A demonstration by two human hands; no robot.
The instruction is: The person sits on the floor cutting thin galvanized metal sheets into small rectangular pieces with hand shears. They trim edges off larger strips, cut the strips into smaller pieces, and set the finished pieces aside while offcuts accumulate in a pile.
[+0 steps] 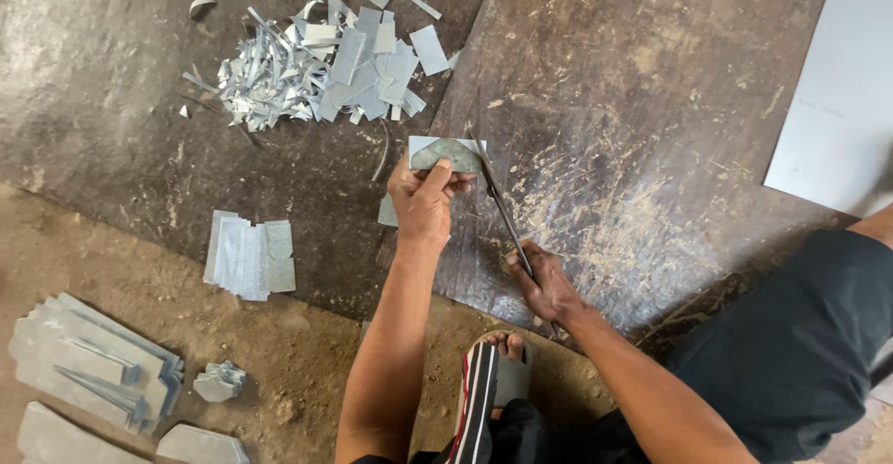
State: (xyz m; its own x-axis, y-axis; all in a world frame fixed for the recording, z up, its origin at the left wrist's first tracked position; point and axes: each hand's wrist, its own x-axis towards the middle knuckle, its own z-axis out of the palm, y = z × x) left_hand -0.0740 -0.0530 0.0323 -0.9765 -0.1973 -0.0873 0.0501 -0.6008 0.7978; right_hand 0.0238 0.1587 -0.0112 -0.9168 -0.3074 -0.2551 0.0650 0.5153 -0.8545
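My left hand (423,199) grips a small grey sheet-metal piece (445,152) with cut corners, held just above a dark scratched board (633,101). My right hand (544,283) is closed around the handles of long metal shears (498,202). The blades point away from me and meet the right edge of the metal piece. My foot in a striped sandal (484,390) rests on the dirt floor between my arms.
A heap of metal offcuts (326,64) lies at the far end of the dark board. A stack of flat cut pieces (249,258) sits left of my left arm. Larger shaped metal stacks (93,362) lie on the dirt at lower left. A big pale sheet (842,92) is at the right.
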